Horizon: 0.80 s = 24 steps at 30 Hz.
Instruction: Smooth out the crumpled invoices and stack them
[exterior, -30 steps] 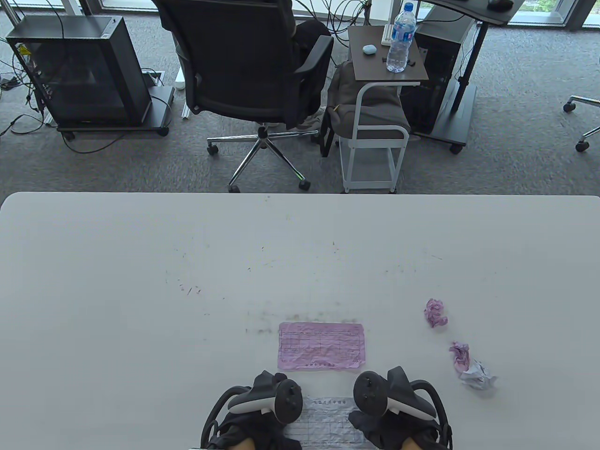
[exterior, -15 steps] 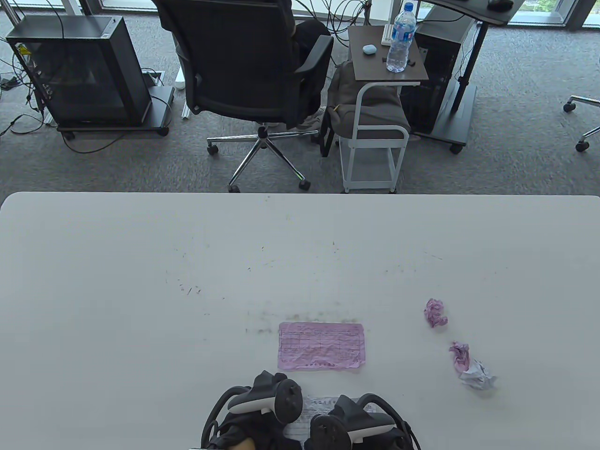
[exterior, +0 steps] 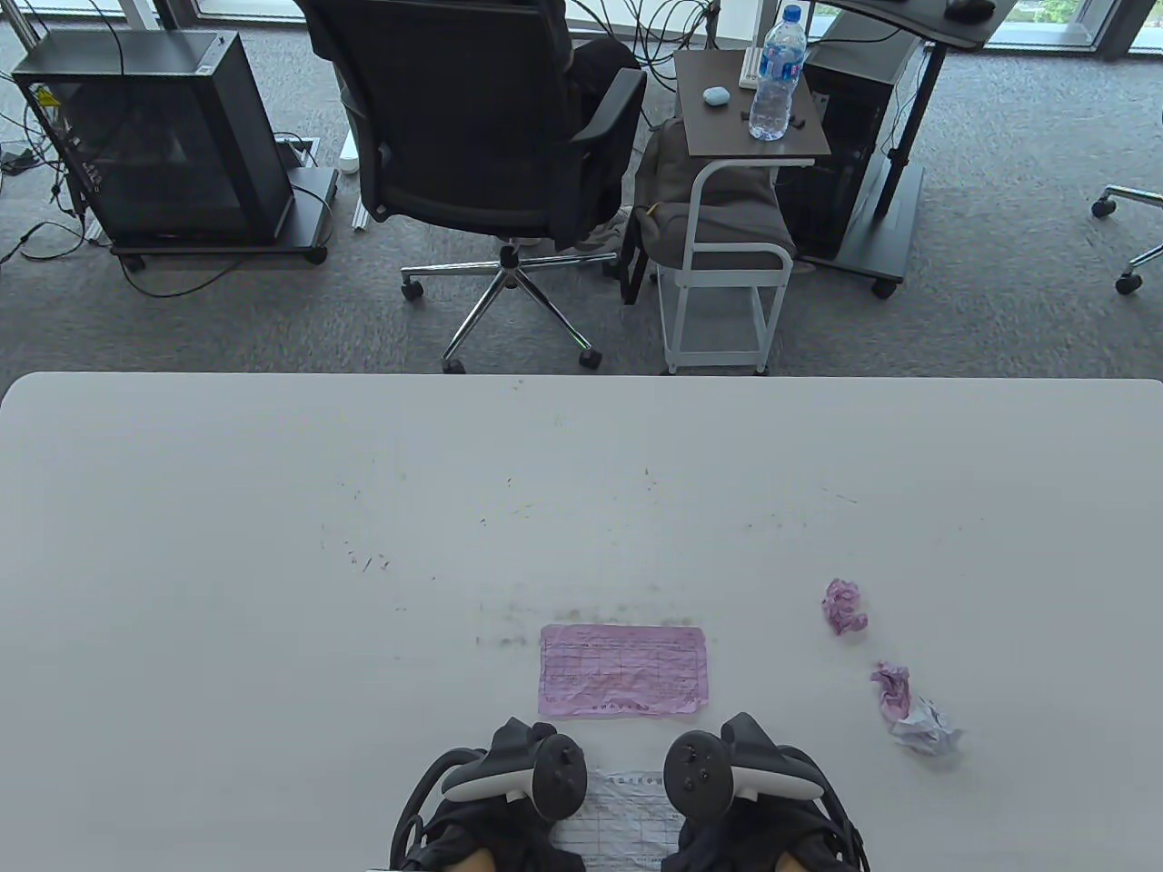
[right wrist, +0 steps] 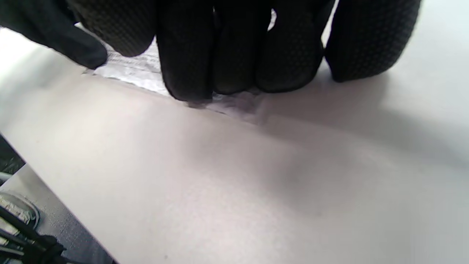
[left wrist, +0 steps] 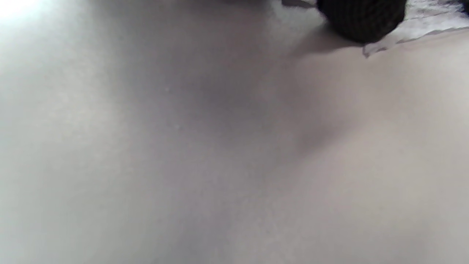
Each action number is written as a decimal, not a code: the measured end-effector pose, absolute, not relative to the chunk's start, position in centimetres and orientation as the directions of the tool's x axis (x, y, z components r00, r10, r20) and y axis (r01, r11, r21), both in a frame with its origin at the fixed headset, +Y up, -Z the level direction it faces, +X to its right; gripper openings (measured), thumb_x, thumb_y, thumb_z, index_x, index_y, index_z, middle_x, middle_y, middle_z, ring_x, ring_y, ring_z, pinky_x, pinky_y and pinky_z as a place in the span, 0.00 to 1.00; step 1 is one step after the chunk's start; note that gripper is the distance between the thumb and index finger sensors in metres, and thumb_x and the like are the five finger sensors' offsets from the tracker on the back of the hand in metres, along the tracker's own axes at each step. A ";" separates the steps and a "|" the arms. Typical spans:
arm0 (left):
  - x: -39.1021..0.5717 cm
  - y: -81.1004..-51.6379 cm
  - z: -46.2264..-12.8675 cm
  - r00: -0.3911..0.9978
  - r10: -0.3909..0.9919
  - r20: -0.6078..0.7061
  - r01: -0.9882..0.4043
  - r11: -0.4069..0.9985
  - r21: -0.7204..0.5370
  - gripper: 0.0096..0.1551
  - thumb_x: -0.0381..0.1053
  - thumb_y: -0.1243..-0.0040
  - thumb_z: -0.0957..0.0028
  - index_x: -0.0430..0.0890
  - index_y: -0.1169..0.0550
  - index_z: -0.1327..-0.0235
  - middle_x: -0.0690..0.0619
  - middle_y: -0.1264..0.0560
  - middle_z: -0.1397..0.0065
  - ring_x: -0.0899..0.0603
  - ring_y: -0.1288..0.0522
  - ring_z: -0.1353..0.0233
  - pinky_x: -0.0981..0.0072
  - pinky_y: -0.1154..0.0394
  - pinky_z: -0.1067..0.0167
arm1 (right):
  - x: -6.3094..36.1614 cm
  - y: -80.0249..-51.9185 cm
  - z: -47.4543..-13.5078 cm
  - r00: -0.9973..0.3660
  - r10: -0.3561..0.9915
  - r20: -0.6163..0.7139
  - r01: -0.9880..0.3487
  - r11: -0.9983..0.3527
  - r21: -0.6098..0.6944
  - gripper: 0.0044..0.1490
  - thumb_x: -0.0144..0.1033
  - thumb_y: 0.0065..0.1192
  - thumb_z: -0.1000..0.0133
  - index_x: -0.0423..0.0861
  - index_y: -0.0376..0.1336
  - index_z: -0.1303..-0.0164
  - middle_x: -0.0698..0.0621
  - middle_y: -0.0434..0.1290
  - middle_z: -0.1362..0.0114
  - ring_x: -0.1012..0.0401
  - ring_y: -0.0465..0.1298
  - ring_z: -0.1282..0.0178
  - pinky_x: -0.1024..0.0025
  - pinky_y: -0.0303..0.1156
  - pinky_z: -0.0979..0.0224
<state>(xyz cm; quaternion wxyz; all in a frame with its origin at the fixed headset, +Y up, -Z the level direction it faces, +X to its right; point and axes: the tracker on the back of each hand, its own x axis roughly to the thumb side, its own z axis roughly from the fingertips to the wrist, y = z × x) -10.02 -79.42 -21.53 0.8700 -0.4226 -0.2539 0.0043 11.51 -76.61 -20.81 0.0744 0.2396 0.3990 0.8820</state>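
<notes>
Hands sit at the bottom centre of the table view: my left hand (exterior: 495, 799) and my right hand (exterior: 754, 799) both press down on the white invoice (exterior: 627, 813) lying between them at the table (exterior: 273, 545) edge, my right fingers (right wrist: 234, 55) straight and side by side on the paper, while I cannot tell how my left fingers lie. Just above lies a flattened pink invoice (exterior: 623, 670), and at lower right, well apart, sit a pink ball (exterior: 845, 607) and a pink wad (exterior: 892, 688) touching a white wad (exterior: 929, 727).

Worktop (exterior: 273, 545): smooth matt white, scuffed. Pink sheet (exterior: 623, 670) & white sheet (exterior: 627, 808): thin creased paper. Fingers (right wrist: 187, 55): black gloves w/ dotted rough texture.
</notes>
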 end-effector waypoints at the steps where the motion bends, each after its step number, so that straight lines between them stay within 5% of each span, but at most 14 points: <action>1: -10.0 -79.4 -21.5 0.871 0.223 0.439 0.207 0.643 -0.737 0.60 0.66 0.46 0.43 0.44 0.70 0.27 0.40 0.80 0.28 0.23 0.80 0.29 0.26 0.64 0.36 | 12.0 -76.3 -20.9 -0.881 0.320 0.349 0.039 -0.686 0.727 0.25 0.55 0.57 0.37 0.48 0.72 0.46 0.46 0.77 0.40 0.47 0.77 0.45 0.40 0.75 0.42; 7: -10.0 -79.4 -21.6 0.870 0.220 0.442 0.211 0.643 -0.736 0.60 0.66 0.46 0.43 0.44 0.70 0.27 0.40 0.80 0.28 0.23 0.80 0.29 0.26 0.64 0.36 | 12.5 -73.9 -20.9 -0.811 0.385 0.440 -0.108 -0.838 0.535 0.30 0.57 0.56 0.38 0.48 0.66 0.36 0.43 0.70 0.31 0.45 0.73 0.38 0.40 0.76 0.42; 14: -10.0 -79.5 -21.5 0.869 0.228 0.438 0.202 0.645 -0.737 0.60 0.66 0.46 0.43 0.44 0.70 0.27 0.40 0.80 0.28 0.23 0.80 0.29 0.26 0.64 0.36 | 8.0 -75.7 -19.3 -0.705 0.221 0.674 0.065 -0.926 0.371 0.36 0.56 0.55 0.39 0.47 0.56 0.26 0.42 0.57 0.21 0.45 0.67 0.29 0.41 0.73 0.37; 19: -10.1 -79.5 -21.6 0.868 0.231 0.439 0.202 0.644 -0.738 0.60 0.66 0.46 0.43 0.44 0.70 0.27 0.40 0.80 0.28 0.23 0.80 0.29 0.26 0.65 0.36 | 7.2 -76.9 -19.1 -0.721 0.158 0.675 0.204 -0.882 0.424 0.39 0.57 0.54 0.38 0.48 0.52 0.23 0.42 0.51 0.17 0.45 0.60 0.24 0.40 0.69 0.35; 24: -10.0 -79.5 -21.6 0.869 0.235 0.436 0.197 0.644 -0.740 0.60 0.66 0.46 0.43 0.44 0.70 0.27 0.40 0.80 0.28 0.23 0.80 0.29 0.26 0.65 0.36 | 8.2 -76.8 -19.8 -0.791 0.185 0.583 0.161 -0.857 0.490 0.38 0.57 0.54 0.38 0.49 0.51 0.22 0.39 0.49 0.18 0.43 0.58 0.25 0.40 0.69 0.35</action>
